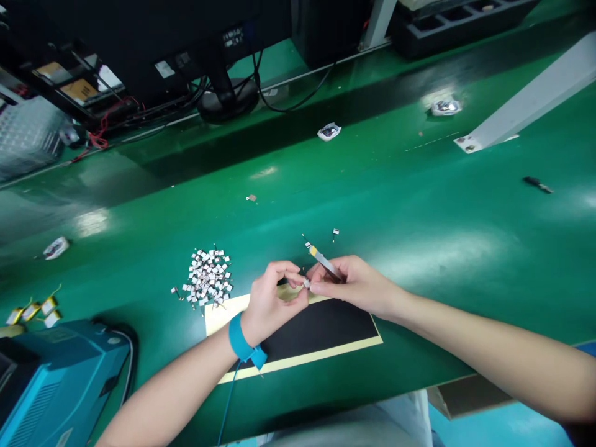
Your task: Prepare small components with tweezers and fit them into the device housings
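Observation:
My left hand [278, 298], with a blue wrist strap [243, 340] and cord below it, pinches a small white part [306, 283] between thumb and finger. The fingertips of my right hand [356, 282] are closed at the same part. In the right palm lie flat silver tweezers [325, 262], their yellow end pointing up and left. Both hands are just above a black mat [321, 329] with pale yellow edges. Left of them is a pile of small white parts [208, 277] with short dark leads. Two similar parts [336, 232] lie beyond the right hand.
A teal machine [60, 385] stands at the lower left, near several yellow-wrapped cells [31, 310]. White oval shells [329, 131] are scattered on the green table. At the back are a monitor stand [227, 99] and cables; a grey metal bracket [535, 93] rises at right.

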Tool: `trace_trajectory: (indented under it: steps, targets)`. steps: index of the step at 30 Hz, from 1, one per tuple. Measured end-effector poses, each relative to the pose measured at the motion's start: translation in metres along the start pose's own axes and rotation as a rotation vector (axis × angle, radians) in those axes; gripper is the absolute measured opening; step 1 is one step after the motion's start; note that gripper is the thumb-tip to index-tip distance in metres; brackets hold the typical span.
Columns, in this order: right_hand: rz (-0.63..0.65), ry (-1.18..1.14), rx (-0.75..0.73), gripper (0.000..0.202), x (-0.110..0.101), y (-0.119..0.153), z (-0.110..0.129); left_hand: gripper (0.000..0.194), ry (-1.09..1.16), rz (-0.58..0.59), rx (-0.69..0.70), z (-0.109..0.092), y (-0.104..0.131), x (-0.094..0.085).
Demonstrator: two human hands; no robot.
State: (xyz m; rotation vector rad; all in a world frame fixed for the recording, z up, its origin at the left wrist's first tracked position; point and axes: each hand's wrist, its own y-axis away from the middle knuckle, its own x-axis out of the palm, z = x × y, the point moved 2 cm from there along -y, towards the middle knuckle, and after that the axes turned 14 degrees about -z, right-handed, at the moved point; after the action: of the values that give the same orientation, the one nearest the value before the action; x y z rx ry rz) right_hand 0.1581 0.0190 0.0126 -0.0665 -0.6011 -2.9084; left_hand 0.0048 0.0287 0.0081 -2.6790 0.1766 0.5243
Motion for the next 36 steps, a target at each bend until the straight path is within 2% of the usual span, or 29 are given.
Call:
trace_trajectory:
  steps: [8, 13, 25, 36]
  targets:
    - [-0.066, 0.070, -0.048, 0.020, 0.003, 0.001, -0.008, 0.026, -0.152, -0.034, 0.175, -0.008, -0.003, 0.000]
    - [-0.088, 0.092, -0.069, 0.017, 0.004, 0.003, -0.004, 0.026, -0.181, -0.055, 0.220, -0.010, -0.003, 0.000]
    - [-0.042, 0.121, -0.079, 0.012, 0.004, 0.000, -0.003, 0.026, -0.192, -0.042, 0.227, -0.011, -0.002, 0.000]
    - [-0.176, 0.125, -0.076, 0.009, 0.007, 0.002, -0.006, 0.026, -0.215, -0.053, 0.230, -0.012, -0.001, 0.002]
